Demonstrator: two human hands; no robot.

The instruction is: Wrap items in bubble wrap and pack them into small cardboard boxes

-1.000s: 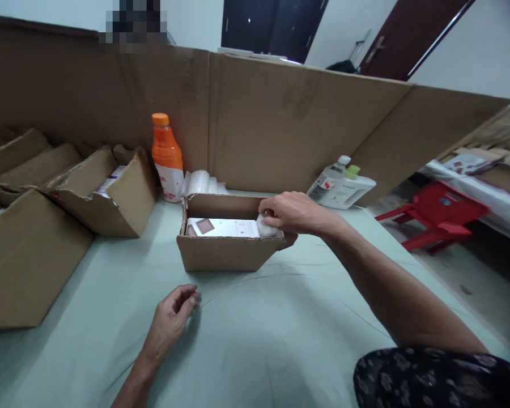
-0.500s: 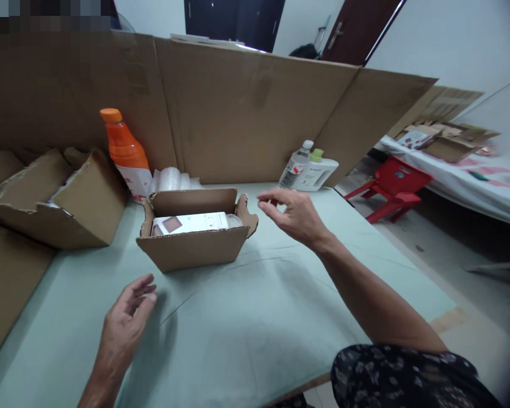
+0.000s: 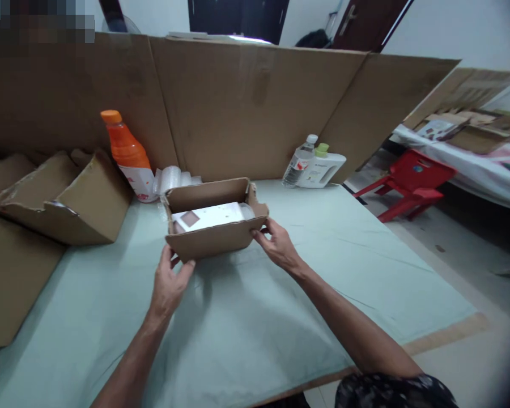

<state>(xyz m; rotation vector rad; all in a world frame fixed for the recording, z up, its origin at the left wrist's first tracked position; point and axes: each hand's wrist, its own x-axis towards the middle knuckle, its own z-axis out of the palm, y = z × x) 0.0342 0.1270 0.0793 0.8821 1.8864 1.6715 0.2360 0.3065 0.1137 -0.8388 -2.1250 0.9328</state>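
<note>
An open-topped cardboard box stands on the pale green table cover, turned slightly. Inside it lies a white carton with a brown square on its face, and something clear and rounded sits beside the carton's right end. My left hand is at the box's lower left corner, thumb on the front and fingers round the side. At the right end, my right hand grips the box with the thumb on its front wall; its fingers are partly hidden behind the corner.
Behind the box are an orange bottle and rolled bubble wrap. A clear bottle and a white jug stand against the cardboard screen. More cardboard boxes fill the left side. A red chair is beyond the table.
Both hands have moved in to the cardboard box from either side and taken hold of its ends. The box has turned a little, its right end now farther back.
</note>
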